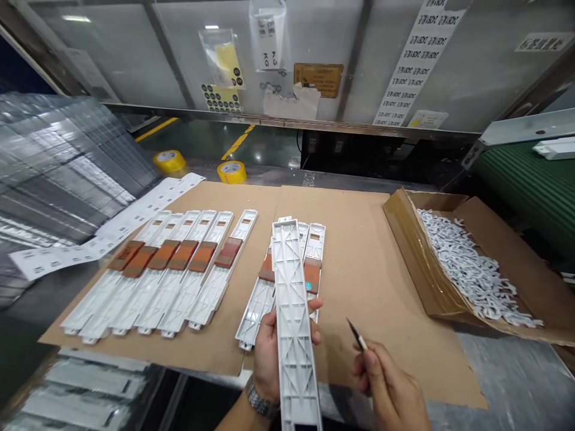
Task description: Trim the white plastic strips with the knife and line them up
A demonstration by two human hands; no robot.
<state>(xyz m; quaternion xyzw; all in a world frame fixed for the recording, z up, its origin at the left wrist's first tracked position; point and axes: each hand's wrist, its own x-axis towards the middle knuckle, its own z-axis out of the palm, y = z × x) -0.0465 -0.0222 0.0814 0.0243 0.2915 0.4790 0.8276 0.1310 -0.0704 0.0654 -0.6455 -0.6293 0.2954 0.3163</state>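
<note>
White panel [291, 281] in a criss-cross rib pattern, against a tan cardboard sheet [359, 257].
Rust-orange and brown blocks [164, 255] band white strips [209, 302]; the pointed tool [356, 333] is black and white, tape rolls [232, 173] yellow.

Ribbed strip [294, 299] looks plastic, semi-gloss; flat sheet [359, 251], matt cardboard; tape rolls [232, 175], glossy plastic; watchband [259, 400], shiny metal.
</note>
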